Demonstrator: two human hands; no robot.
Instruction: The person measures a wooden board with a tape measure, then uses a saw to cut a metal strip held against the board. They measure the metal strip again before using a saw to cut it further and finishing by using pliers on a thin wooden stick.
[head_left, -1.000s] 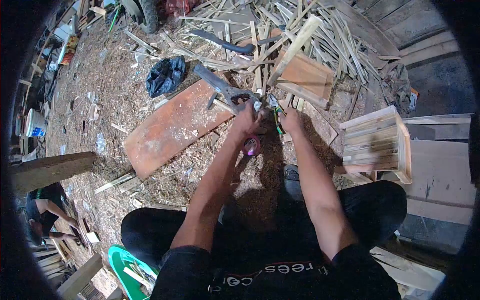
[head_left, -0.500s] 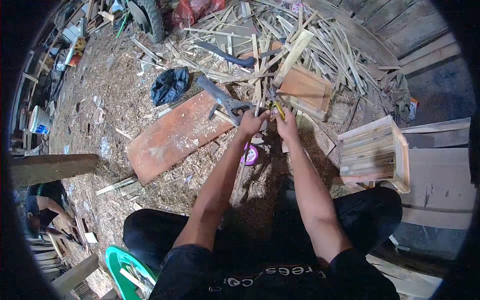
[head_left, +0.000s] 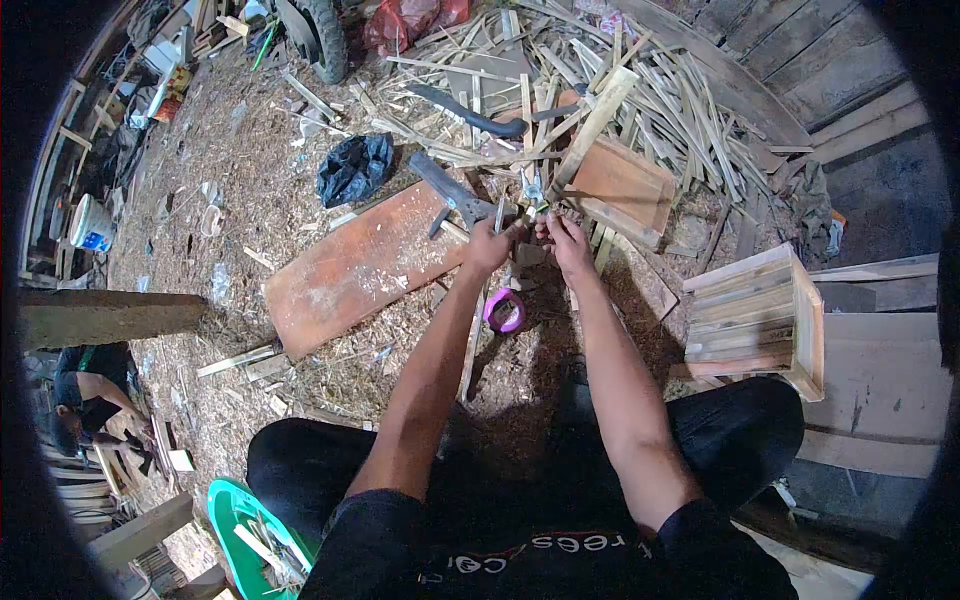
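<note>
Right hand [head_left: 570, 243] fingertips [head_left: 549, 222] pinch pliers [head_left: 534, 196] (left hand [head_left: 490, 245] beside).

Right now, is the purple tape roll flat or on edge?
Roughly flat: the purple tape roll shows its ring and hole from above.

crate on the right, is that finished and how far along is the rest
Done: one slatted crate stands assembled. In hand: the left hand grips a thin strip while the right hand works what look like pliers at its top end. Left: a large pile of loose strips lies unused, and the purple tape roll sits untouched on the ground.
</note>
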